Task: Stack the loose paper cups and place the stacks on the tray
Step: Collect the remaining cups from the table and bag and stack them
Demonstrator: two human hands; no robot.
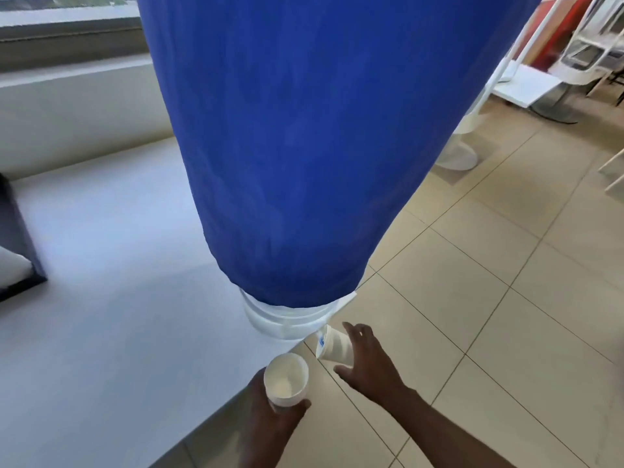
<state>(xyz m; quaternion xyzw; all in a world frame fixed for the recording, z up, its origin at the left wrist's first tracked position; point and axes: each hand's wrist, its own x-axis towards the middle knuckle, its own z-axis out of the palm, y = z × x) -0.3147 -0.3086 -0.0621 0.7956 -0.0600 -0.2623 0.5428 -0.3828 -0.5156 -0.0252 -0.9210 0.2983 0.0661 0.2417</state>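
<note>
Head cam: two cups in hand right off the table corner, plenty of ways to fumble this

Both loose cups are off the table right now. The left hand (280, 420) has its fingers wrapped round the upright cup (287, 380), mouth open toward the camera, right at the edge of the white table (118, 298). The right hand (368, 363) grips the tilted cup (334, 346) between thumb and loosely spread fingers, out over the tiled floor (472, 332).

Stuff I'd worry about:

- That right-hand grip looks pretty light, and there's nothing under the cup but floor, so one slip and it rolls away
- The tilted cup looks like its mouth faces left toward the other cup, so I reckon it needs turning base-first before it'll nest, and a turn with so loose a hold is where drops happen
- Squeeze too hard on either one and paper walls buckle, then they jam instead of sliding together
- The big blue cover (287, 146) hangs just above the hands and blocks a lot of the table
- Dark thing at the left edge (20, 238) might be the tray, can't tell, and it's well apart from the hands
</note>
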